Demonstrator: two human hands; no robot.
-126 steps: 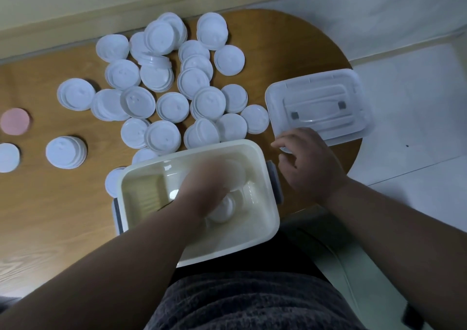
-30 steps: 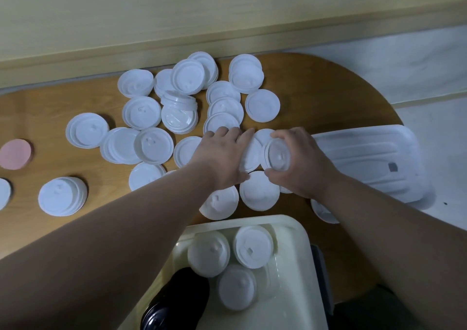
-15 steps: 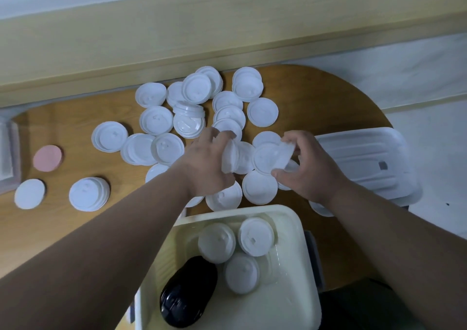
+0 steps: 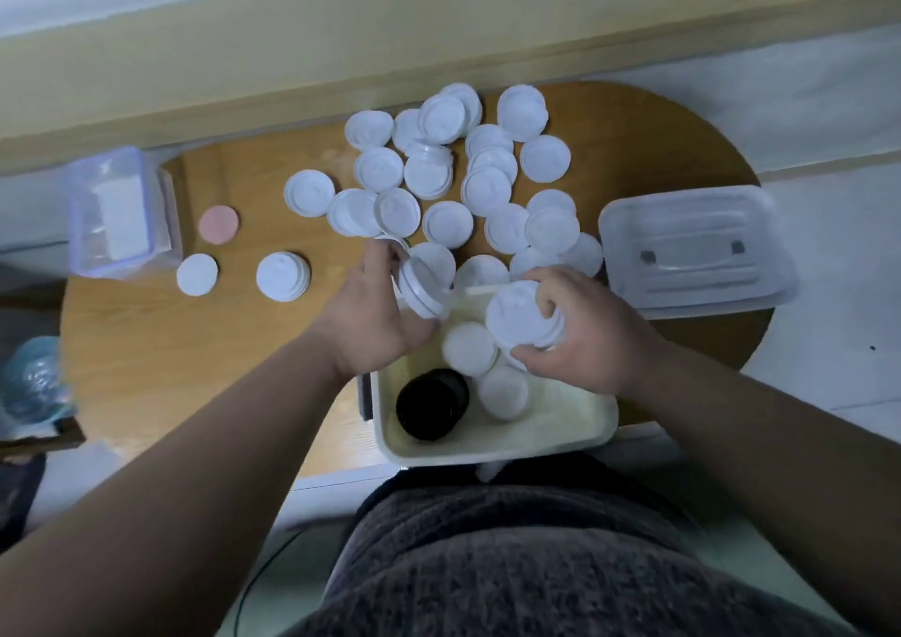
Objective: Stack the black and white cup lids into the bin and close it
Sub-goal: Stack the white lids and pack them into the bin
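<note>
Both hands (image 4: 370,324) (image 4: 580,339) moved over bin (image 4: 492,441); fingers each clasp white lids (image 4: 421,288) (image 4: 519,322).

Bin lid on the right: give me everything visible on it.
The bin lid is a rectangular, rounded-corner piece of translucent whitish plastic with a raised rim and a recessed centre holding a fold-flat handle on two grey pivots. It lies flat on the right end of the wooden table, its right edge overhanging, off the bin. Neither hand touches it.
</note>
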